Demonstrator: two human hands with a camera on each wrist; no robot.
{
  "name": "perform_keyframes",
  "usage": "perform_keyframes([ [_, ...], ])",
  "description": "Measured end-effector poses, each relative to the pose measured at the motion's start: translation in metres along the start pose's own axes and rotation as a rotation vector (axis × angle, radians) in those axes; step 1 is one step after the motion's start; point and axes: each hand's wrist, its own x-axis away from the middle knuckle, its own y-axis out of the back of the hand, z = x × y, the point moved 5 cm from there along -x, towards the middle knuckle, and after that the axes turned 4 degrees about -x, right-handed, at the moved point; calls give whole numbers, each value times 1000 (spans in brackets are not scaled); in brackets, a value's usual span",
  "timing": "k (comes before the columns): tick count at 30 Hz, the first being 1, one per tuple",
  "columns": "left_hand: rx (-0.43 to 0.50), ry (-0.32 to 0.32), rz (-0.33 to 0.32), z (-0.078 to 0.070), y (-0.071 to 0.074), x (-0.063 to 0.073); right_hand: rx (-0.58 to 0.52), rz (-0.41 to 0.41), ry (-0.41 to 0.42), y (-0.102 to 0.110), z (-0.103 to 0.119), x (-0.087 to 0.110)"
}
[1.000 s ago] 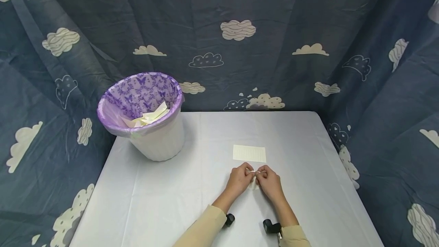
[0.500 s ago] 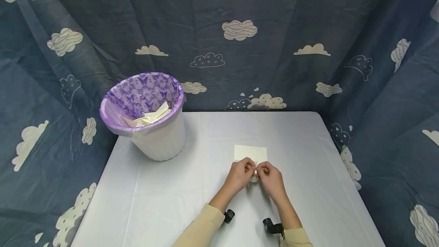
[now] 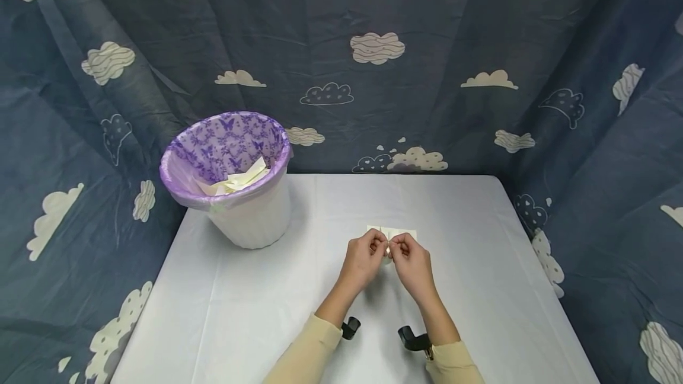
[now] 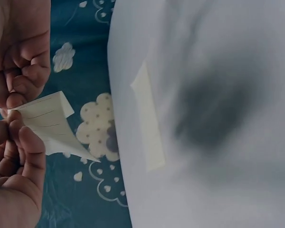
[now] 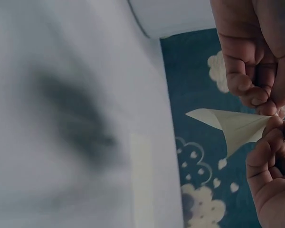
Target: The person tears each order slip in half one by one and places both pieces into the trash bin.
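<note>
A small pale-yellow lined paper sheet point(image 4: 42, 121) hangs curled from the fingertips of both hands, above the table. My left hand point(image 3: 364, 262) pinches its edge between thumb and fingers. Close beside it, my right hand point(image 3: 413, 265) pinches the same edge, the two sets of fingertips nearly touching. In the right wrist view the held sheet point(image 5: 240, 126) flares out to a point; whether it has a tear at the pinched edge cannot be seen. A second lined sheet point(image 3: 397, 233) lies flat on the table just beyond the hands, partly hidden by them.
A white bin point(image 3: 251, 218) with a purple butterfly-patterned liner stands at the table's back left. Several pale paper pieces point(image 3: 242, 178) lie inside it. The white-covered table point(image 3: 240, 313) ends at a dark blue cloud-patterned curtain point(image 3: 427, 111). Black wrist mounts sit below both wrists.
Both hands have moved forward with the pinched sheet, up to the flat sheet on the table, and now cover part of it. The view has shifted slightly; the bin stays put.
</note>
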Motion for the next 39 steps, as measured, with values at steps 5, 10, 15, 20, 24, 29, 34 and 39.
perform_keyframes([
  [5,-6,-46,-63,-2,16,-7,-18,-9,67,-7,20,-8],
  [10,12,-110,-145,-5,34,-16,-35,-16,125,-15,40,-19],
  [15,18,-167,-233,-9,52,-25,-54,-19,174,-23,58,-30],
  [20,7,-211,-303,-17,68,-31,-67,-25,237,-29,76,-38],
  [24,29,-224,-346,-23,79,-34,-107,-23,278,-32,90,-42],
  [29,81,-225,-389,-28,88,-36,-185,-8,287,-34,101,-44],
  [34,128,-218,-410,-29,91,-36,-253,3,261,-37,105,-45],
  [39,173,-209,-421,-28,93,-36,-325,23,232,-40,106,-45],
])
